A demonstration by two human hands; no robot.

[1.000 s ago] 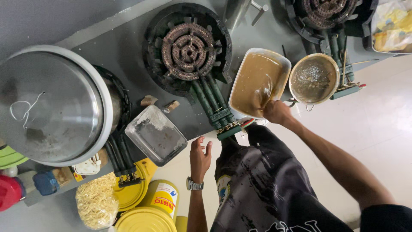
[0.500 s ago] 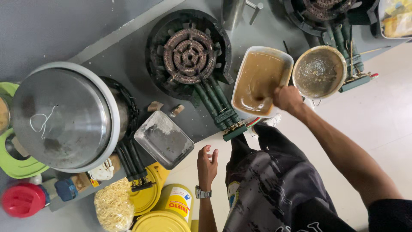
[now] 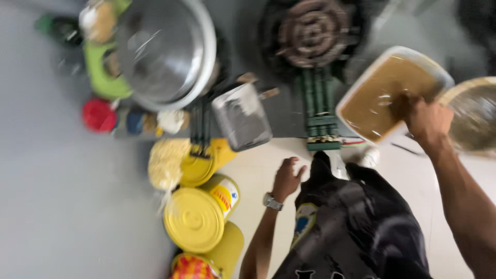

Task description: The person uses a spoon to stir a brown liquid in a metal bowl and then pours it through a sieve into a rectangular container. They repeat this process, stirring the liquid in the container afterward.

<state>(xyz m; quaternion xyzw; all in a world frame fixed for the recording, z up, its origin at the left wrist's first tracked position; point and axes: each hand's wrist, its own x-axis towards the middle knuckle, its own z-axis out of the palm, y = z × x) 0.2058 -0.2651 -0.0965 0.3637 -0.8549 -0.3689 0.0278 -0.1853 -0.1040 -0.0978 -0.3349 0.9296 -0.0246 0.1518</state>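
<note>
**Hand in the brown liquid at the stove counter**

Grey counter (image 3: 62,206) carries a ring burner (image 3: 312,32) and a large steel pot lid (image 3: 163,49) near its far edge. At the counter's near edge sits a rectangular white tub (image 3: 361,90) of brown liquid; the right hand (image 3: 426,120) dips into it, fingers curled, though blur hides any grip. Just beside it stands a round sieve bowl (image 3: 473,119). The left hand (image 3: 287,178) hangs loosely spread, holding nothing, off the edge, below a small metal tray (image 3: 243,118). Yellow tins (image 3: 196,217) stand below.

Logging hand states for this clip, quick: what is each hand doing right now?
Left hand: empty, fingers loosely curled, hanging free by the dark trousers.
Right hand: at the tub of brown liquid, fingers dipped in; whether it grips anything cannot be told.
</note>
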